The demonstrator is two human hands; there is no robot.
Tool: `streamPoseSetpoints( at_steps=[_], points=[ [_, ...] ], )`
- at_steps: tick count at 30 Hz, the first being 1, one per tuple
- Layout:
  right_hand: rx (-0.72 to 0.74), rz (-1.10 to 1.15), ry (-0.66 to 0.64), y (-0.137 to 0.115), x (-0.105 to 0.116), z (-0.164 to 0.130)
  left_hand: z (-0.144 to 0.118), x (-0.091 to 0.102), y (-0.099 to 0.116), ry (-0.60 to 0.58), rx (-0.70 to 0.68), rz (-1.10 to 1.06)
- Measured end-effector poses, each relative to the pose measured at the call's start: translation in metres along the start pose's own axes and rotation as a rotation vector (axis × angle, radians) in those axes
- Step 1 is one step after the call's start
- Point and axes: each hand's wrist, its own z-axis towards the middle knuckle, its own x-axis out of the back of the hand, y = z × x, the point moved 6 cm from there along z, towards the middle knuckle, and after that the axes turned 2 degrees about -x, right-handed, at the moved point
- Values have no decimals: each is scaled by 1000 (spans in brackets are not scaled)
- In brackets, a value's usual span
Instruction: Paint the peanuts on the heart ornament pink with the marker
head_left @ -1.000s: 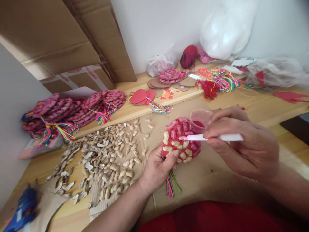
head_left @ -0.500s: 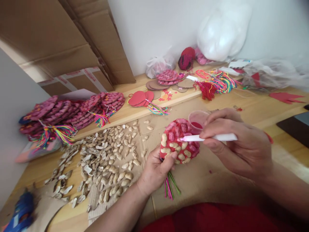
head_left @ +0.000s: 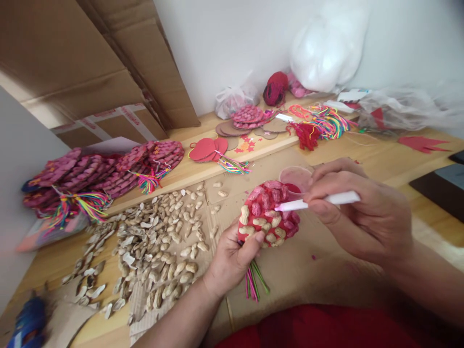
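Disc pinched in left grip.

The worktop is pale, smooth wood with matt corrugated cardboard laid over it. The red disc looks like matt card studded with rough peanut shells, some painted glossy pink. The brush handle is smooth white plastic.

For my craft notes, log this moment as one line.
left hand: holds peanut-shell disc | right hand: brush tip on disc | paint cup behind
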Motion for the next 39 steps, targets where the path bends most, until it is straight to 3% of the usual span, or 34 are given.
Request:
streamPoseSetpoints(
  at_steps=[4, 15, 25, 35, 39],
  points=[
    [-38, 99, 26, 2, 3, 0, -1, 1, -2, -23, -38, -1],
    [-42, 114, 22, 1, 5, 1, -1, 3, -8, -14, -1, 7],
    [-16, 79, 9, -1, 7, 1, -2, 3, -1, -1, -9, 56],
    [-16, 28, -29, 1, 7, 1, -2, 0, -4, -29, 8, -52],
    [-5, -24, -43, -1, 7, 1, -1, 3, -6, 26, 9, -33]
  ],
)
